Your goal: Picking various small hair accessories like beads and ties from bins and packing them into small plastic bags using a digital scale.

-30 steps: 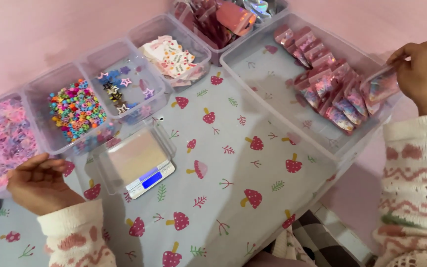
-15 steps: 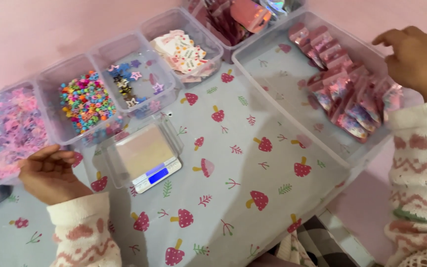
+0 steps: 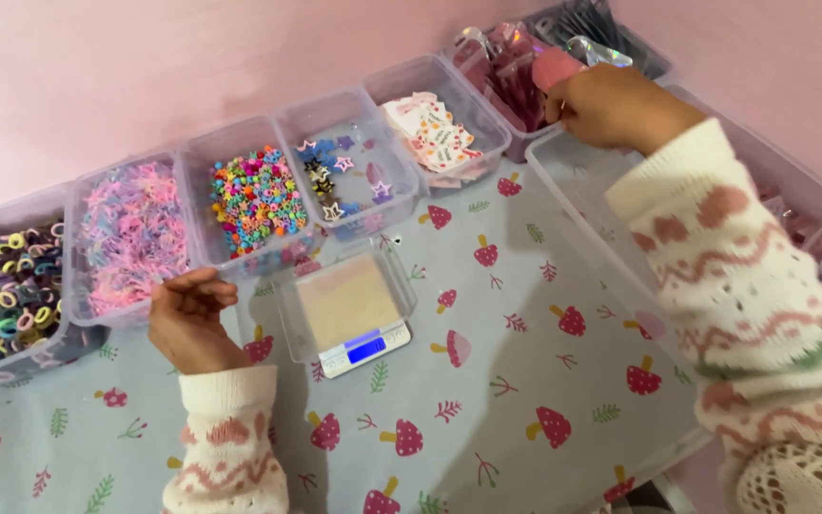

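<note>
Left hand (image 3: pixel 185 319) resting on mushroom-print cloth (image 3: pixel 516 400), fingers curled loosely, gripping nothing, just left of small digital scale (image 3: pixel 349 311) and touching near edge of clear tub of pastel pink bits (image 3: pixel 130 238). Right hand (image 3: pixel 611 105) far right, fingers closed over rim of large clear bin (image 3: pixel 577 190); whether anything pinched, cannot tell. Tub of coloured beads (image 3: pixel 254 198) behind scale.
</note>
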